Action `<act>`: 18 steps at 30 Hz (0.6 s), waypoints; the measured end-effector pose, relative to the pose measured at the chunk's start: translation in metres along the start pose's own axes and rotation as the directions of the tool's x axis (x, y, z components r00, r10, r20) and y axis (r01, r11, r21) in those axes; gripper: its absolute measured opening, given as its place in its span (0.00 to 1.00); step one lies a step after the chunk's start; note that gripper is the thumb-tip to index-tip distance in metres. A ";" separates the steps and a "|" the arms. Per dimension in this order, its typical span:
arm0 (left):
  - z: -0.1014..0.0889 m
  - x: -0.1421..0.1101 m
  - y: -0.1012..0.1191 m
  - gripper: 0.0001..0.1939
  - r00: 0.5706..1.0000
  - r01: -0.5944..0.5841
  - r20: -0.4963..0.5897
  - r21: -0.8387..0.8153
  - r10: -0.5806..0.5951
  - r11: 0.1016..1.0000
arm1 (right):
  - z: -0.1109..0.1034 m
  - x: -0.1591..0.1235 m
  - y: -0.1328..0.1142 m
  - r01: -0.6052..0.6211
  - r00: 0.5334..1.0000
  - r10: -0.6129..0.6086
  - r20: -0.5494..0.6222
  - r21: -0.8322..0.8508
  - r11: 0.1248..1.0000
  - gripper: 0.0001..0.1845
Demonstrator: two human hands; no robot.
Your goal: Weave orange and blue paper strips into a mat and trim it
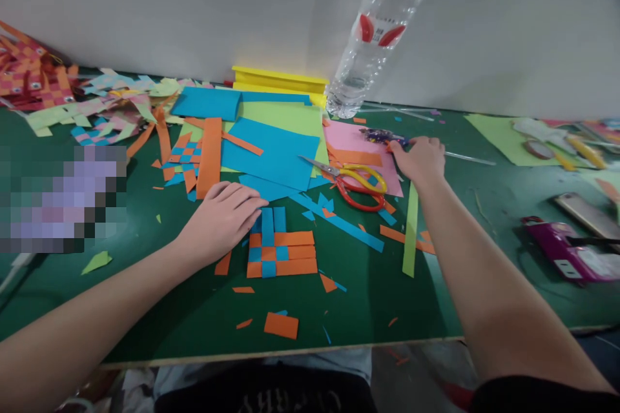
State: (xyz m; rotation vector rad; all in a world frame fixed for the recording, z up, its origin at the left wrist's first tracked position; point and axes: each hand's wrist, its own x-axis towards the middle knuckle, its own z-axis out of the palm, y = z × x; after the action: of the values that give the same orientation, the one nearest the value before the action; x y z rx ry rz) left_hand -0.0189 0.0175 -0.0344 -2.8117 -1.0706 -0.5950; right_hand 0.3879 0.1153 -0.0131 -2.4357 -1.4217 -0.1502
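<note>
My left hand [230, 213] lies palm down with its fingers stretched out, fingertips by the upper ends of the blue strips of a small paper weave [274, 255]. This weave crosses blue and orange strips, with loose ends pointing up and right. Over a pink sheet [351, 139], my right hand [421, 158] has its fingers around one end of a slim dark blue patterned object [380, 135]; its kind is unclear. Scissors [356, 179] with red and yellow handles lie slightly spread between my hands. Blue paper [278, 151] and an orange strip [210, 158] lie above my left hand.
A clear plastic bottle [368, 45] stands at the back beside a yellow folded piece [281, 80]. Woven red-orange pieces [41, 80] pile up at far left. A purple device [571, 251] and a phone [591, 219] lie at right. Paper scraps cover the green table [184, 316].
</note>
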 end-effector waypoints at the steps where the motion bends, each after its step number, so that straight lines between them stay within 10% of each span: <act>1: -0.001 0.001 0.000 0.17 1.000 0.014 0.010 -0.017 -0.013 1.000 | 0.002 0.004 0.000 -0.020 0.999 0.021 0.033 -0.024 1.000 0.31; 11: 0.000 0.003 0.001 0.18 0.997 0.061 0.059 -0.116 -0.055 0.991 | 0.009 0.019 -0.008 -0.056 0.981 0.077 0.180 -0.117 0.992 0.36; 18: 0.000 0.002 0.001 0.21 0.994 0.077 0.085 -0.122 -0.067 0.990 | -0.006 0.003 -0.013 -0.025 0.998 0.028 0.057 -0.050 0.998 0.34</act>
State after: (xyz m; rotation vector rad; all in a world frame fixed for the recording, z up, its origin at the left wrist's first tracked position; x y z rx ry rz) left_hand -0.0169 0.0178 -0.0335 -2.9388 -1.1942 -0.5784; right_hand 0.3786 0.1221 -0.0040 -2.5170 -1.4250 -0.1110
